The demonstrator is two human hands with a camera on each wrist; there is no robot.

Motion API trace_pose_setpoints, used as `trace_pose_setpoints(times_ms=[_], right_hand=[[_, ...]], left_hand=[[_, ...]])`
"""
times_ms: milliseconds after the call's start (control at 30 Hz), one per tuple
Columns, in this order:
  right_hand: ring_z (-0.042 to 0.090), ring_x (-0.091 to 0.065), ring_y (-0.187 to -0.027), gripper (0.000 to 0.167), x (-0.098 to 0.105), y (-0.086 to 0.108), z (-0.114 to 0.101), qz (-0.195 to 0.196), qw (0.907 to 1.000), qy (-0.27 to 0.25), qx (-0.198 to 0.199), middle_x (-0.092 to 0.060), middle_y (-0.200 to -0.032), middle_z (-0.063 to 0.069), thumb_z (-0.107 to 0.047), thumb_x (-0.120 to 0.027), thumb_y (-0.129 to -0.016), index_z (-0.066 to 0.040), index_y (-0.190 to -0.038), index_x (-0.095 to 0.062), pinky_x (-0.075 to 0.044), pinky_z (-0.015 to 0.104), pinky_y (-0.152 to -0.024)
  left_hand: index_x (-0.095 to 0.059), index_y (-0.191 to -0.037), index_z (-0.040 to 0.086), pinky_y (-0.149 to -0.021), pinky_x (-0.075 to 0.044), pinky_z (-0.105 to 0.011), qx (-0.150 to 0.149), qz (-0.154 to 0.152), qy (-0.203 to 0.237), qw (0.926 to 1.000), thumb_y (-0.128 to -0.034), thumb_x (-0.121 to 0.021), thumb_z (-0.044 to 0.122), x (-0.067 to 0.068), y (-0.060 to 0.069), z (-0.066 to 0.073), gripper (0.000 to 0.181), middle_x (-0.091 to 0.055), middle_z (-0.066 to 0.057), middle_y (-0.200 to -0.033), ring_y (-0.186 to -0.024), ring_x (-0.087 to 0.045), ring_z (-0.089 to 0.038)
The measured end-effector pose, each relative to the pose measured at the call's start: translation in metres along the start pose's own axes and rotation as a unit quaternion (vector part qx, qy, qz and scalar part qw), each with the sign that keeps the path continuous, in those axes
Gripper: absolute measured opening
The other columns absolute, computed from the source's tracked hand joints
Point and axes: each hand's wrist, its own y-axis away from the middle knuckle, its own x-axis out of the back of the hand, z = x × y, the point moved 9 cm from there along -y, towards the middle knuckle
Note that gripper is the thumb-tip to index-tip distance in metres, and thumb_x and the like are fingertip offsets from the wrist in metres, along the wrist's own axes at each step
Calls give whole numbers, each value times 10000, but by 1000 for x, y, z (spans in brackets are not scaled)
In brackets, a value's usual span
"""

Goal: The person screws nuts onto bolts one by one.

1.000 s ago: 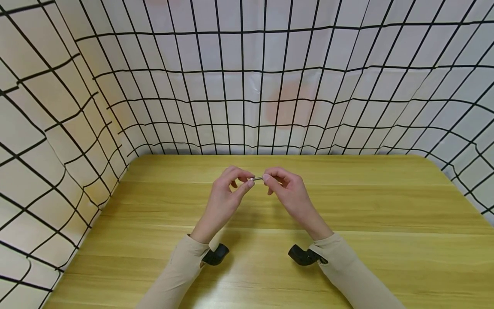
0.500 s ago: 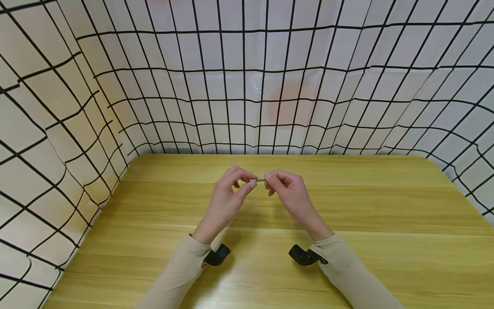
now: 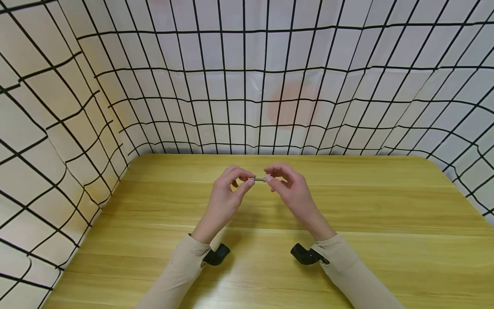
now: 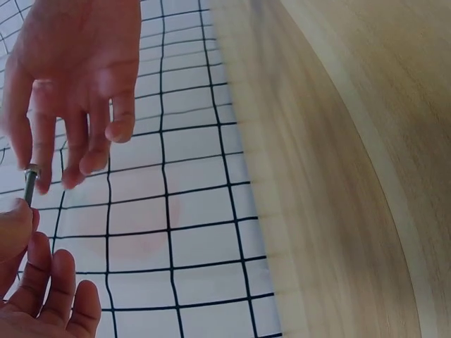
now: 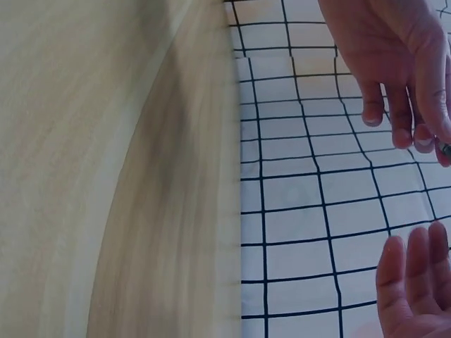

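A small metal bolt-like rod [image 3: 259, 179] lies roughly level between the two hands, above the table. The left hand [image 3: 227, 193] pinches its left end between thumb and index finger. At its other end, a wider piece [image 4: 32, 169] shows in the left wrist view, close against a fingertip of the right hand [image 3: 291, 191]. The right thumb tip meets this end, while the index finger stands raised and apart from it. In the right wrist view, the left hand [image 5: 402, 63] hides most of the rod, and the right hand's fingers [image 5: 416, 278] are loosely extended.
The wooden table [image 3: 247, 266] spreads beneath both hands. White sheeting with a black grid [image 3: 231, 86] rises behind the table and along its sides. A black device [image 3: 217, 255] is at the left wrist, another [image 3: 305, 254] at the right wrist.
The right index finger has lifted off the rod, and the right hand has moved slightly right and up. More of the rod's right end shows. The left hand keeps its pinch, nearly still.
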Motion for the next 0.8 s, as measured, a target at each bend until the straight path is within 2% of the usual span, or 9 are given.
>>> trace_pose_setpoints(times_ms=[67, 200, 400, 500, 667, 800], right_hand=[[279, -523, -1045, 224, -1, 1, -12, -55, 9998, 84, 149, -571, -1200, 188, 21, -596, -948, 35, -1170, -613, -497, 343, -827], [294, -492, -1099, 237, -4, 4, -31, -144, 9985, 320, 429, -545, -1231, 188, 62, -614, -914, 64, -1151, -625, -475, 379, -860], [186, -469, -1158, 219, -6, 5, -33, -148, 9979, 370, 518, -514, -1228, 168, 85, -676, -867, 61, -1082, -643, -453, 533, -870], [161, -471, -1133, 176, -5, 5, -32, -79, 9977, 378, 564, -513, -1205, 164, 84, -687, -863, 73, -1035, -649, -424, 599, -873], [165, -492, -1096, 150, -4, 5, -32, 0, 9973, 398, 623, -540, -1163, 197, 81, -686, -868, 88, -1016, -664, -442, 561, -860], [198, -516, -1069, 153, -3, 5, -30, 4, 9976, 393, 571, -568, -1143, 208, 73, -682, -875, 81, -1028, -678, -472, 411, -842]], left_hand=[[-712, -971, 101, -748, -431, -423, 11, 6, 1, 10000, -917, -692, 76, 1, 0, 0, 63, -595, 42, -916, -886, -525, -114], [-712, -975, 101, -753, -432, -427, 42, 19, 47, 10000, -917, -691, 78, 1, -1, -1, 65, -597, 43, -922, -892, -524, -115], [-709, -975, 110, -751, -422, -379, 81, 32, 20, 10000, -919, -690, 78, 2, 0, -2, 67, -595, 48, -916, -888, -523, -115], [-705, -976, 110, -748, -420, -373, 86, -4, 22, 10000, -921, -689, 80, 0, 1, -2, 65, -586, 46, -907, -884, -520, -115], [-701, -974, 103, -750, -427, -422, 55, 10, 91, 9999, -925, -683, 84, -1, 0, -2, 55, -583, 38, -903, -884, -516, -119], [-699, -974, 101, -761, -432, -500, 90, 17, 136, 9999, -923, -685, 80, -1, 0, -3, 56, -583, 38, -903, -885, -512, -122]])
